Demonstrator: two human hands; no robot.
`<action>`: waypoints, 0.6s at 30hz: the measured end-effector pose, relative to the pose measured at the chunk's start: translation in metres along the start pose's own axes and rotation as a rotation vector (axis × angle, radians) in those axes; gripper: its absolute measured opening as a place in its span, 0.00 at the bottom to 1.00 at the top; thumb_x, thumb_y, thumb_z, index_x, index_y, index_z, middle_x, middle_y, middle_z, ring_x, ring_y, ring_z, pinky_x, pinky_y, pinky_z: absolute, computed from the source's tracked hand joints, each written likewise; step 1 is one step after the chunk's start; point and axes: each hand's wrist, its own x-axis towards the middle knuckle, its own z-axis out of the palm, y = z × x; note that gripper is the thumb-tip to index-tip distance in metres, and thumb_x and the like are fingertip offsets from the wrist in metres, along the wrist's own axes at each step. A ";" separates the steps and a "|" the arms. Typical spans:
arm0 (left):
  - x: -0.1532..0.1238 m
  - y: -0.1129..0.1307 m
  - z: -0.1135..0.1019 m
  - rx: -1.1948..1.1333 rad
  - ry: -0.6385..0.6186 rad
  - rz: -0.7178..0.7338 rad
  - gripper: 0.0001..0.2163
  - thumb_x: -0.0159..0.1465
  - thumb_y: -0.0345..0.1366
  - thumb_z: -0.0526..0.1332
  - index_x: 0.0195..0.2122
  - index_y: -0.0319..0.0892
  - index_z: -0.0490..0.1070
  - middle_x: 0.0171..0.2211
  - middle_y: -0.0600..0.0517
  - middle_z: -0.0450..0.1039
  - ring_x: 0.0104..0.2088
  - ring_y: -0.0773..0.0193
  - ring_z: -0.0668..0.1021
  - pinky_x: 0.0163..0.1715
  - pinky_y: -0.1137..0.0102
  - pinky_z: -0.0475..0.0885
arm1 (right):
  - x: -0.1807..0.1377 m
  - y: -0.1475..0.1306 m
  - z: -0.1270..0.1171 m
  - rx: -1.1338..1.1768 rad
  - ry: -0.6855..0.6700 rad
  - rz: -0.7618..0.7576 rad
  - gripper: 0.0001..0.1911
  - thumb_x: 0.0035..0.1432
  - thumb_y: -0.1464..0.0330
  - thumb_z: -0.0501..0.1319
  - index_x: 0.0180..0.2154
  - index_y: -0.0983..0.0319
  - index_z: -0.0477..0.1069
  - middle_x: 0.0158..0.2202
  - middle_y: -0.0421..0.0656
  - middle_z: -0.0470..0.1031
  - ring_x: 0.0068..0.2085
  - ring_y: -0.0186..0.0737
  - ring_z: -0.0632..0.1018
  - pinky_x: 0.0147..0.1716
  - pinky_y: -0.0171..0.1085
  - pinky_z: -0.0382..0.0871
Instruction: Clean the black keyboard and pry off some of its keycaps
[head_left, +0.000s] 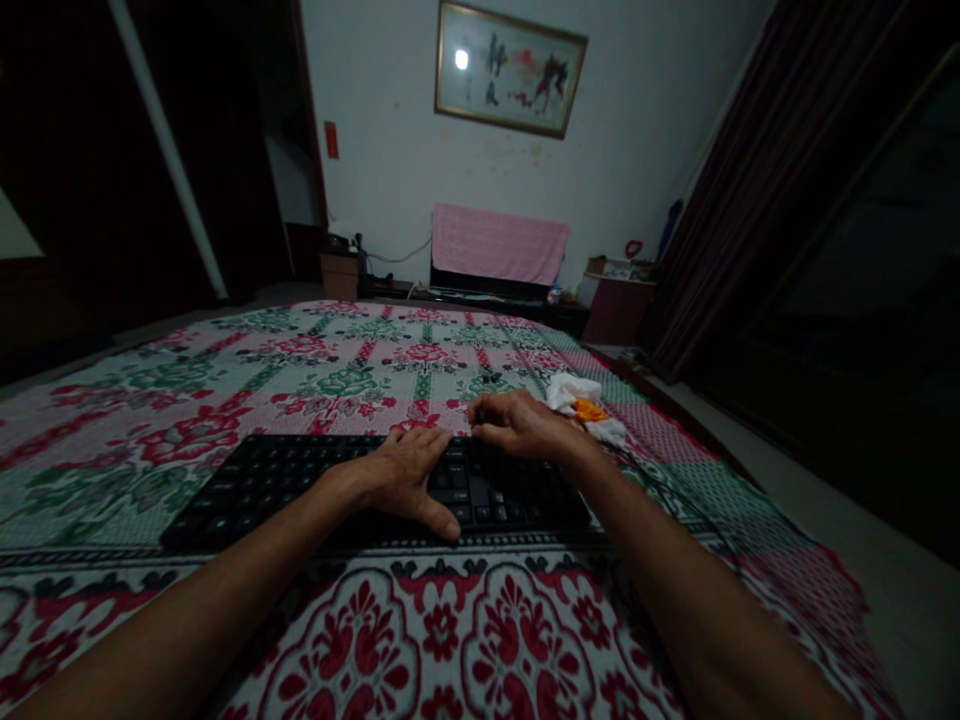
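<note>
A black computer keyboard [255, 490] lies flat on a patterned bedspread. My left hand [401, 475] spans it, fingers over the far edge and thumb at the near edge, gripping it from above. Over the far edge of the number-pad side, my right hand [517, 422] is closed, thumb and fingers pinched around a small dark thing [481, 414] that is too small to name. Several small black pieces [491, 379] lie on the bedspread just beyond this hand. Part of the keys is hidden under both hands.
A crumpled white and orange packet or cloth [589, 408] lies right of my right hand. A black cable [675, 495] trails along the bedspread [360, 640]'s right side. Beyond the bed, a pink towel [499, 245] covers a screen, with a low cabinet [619, 310] beside it.
</note>
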 end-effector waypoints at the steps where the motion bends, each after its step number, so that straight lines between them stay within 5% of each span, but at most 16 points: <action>1: 0.000 0.000 0.000 0.001 0.003 0.002 0.59 0.40 0.70 0.54 0.64 0.35 0.35 0.64 0.36 0.35 0.63 0.43 0.43 0.59 0.50 0.39 | 0.000 -0.003 0.000 -0.032 0.008 -0.007 0.08 0.51 0.71 0.58 0.36 0.63 0.71 0.25 0.38 0.71 0.26 0.31 0.69 0.27 0.31 0.60; 18: -0.001 0.002 -0.002 0.002 0.005 -0.006 0.58 0.40 0.69 0.54 0.64 0.36 0.36 0.65 0.38 0.36 0.63 0.42 0.43 0.59 0.48 0.42 | 0.008 0.026 0.005 0.444 0.007 0.144 0.13 0.50 0.62 0.61 0.34 0.64 0.67 0.26 0.40 0.74 0.26 0.31 0.73 0.25 0.30 0.66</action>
